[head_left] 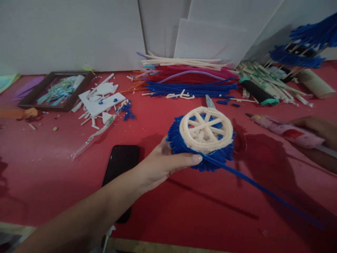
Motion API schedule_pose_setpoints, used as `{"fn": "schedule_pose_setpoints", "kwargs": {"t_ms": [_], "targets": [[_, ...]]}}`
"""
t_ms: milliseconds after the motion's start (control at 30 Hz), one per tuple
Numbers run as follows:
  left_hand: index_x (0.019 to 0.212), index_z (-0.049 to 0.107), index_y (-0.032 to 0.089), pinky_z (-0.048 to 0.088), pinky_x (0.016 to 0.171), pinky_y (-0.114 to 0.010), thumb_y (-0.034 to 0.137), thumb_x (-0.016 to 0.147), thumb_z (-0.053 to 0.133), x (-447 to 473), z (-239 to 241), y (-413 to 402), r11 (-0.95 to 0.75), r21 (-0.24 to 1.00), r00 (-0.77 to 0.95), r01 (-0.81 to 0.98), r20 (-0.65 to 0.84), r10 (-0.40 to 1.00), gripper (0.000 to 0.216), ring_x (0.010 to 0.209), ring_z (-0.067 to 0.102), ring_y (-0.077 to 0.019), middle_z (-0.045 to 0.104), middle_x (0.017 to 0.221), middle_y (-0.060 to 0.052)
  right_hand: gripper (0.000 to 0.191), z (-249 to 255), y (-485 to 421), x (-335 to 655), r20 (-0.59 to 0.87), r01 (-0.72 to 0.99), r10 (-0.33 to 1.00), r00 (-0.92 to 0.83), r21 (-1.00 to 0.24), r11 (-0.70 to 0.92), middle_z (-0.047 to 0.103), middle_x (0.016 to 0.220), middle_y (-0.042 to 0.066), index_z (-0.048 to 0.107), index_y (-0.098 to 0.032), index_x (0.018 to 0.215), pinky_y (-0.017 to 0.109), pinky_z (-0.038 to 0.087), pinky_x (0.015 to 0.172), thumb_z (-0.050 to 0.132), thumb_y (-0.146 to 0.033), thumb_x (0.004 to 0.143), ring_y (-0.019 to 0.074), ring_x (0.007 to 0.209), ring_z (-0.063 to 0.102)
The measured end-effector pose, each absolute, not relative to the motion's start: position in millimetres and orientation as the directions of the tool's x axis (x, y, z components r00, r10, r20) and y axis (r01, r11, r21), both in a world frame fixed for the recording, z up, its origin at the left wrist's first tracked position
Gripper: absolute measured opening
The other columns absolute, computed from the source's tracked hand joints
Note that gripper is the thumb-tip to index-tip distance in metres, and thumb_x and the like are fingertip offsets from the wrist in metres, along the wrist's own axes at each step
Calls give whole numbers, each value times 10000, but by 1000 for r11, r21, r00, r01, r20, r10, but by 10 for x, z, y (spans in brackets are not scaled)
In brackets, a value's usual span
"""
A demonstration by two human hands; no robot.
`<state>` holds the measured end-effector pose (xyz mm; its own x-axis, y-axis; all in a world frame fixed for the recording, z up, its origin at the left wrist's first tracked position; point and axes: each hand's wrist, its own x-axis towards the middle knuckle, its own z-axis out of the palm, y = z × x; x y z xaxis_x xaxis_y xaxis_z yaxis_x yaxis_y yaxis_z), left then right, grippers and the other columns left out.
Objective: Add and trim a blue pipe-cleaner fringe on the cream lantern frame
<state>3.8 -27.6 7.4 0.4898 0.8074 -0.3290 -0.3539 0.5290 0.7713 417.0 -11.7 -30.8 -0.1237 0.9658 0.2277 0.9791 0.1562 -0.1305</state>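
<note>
Nearby, left hand [167, 162] holds fuzzy blue-and-cream wheel [206, 127], fingers wrapped round it, thumb against blue strand [252, 181]; right hand [319, 127] grips glue gun [292, 134].

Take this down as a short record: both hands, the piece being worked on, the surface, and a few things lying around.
Left hand: holds the craft piece, thumb by a blue pipe cleaner
Right hand: holds a glue gun, partly out of view
Piece: cream spoked wheel on top, blue fringe around
Surface: red table
Far side: loose colored pipe cleaners
Left side: black phone, dark picture frame
</note>
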Motion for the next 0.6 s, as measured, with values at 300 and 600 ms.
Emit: {"fn": "schedule_pose_setpoints", "kwargs": {"t_ms": [300,600], "targets": [[1106,750,218,594,976,-358,347,544,1005,19,58,-256,578,744,478,-336,-394,785,631,1236,725,-314,820,1196,-86,291,-477,-54,4354,123,999,992,20,38,-25,712,878,158,669,-289,896,446,458,579,621,-448,658,343,748,666],[1172,754,194,527,1131,-425,297,576,985,81,102,-274,483,785,428,-388,-311,848,648,1359,647,-343,785,1300,-108,144,283,-599,2566,528,797,745,-408,-192,573,735,884,1,574,-314,999,321,548,640,495,-430,1032,185,758,724]]}}
